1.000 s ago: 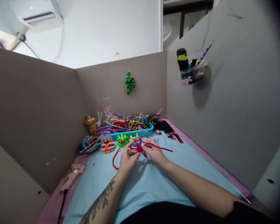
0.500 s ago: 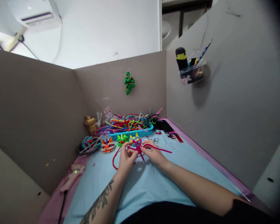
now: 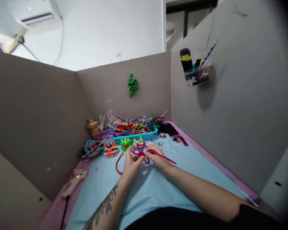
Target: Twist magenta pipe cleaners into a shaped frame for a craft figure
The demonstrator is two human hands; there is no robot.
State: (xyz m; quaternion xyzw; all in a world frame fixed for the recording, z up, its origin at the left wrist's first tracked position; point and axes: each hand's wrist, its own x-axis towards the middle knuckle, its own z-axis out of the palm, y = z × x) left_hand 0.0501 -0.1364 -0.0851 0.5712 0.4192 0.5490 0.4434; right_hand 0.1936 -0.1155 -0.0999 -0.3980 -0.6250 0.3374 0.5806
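A magenta pipe-cleaner shape with several looped spokes around a middle is held up just above the blue cloth. My left hand pinches it from the left, thumb near its centre. From the other side, my right hand is closed on it, and a loose magenta end slants out to the right over that hand. Some fingertips are hidden behind the shape. Beside my left hand a red pipe cleaner curves on the cloth. Just beyond sit an orange-and-white figure and a green one.
A blue tray heaped with pipe cleaners stands at the back. Scissors lie in front of it. At left are a dark bowl and a pink glue gun with its cord. Grey panels enclose the table.
The magenta shape has turned slightly in my hands, and its spokes look rounder. Its loose right end now dips lower. Both hands stay in nearly the same place.
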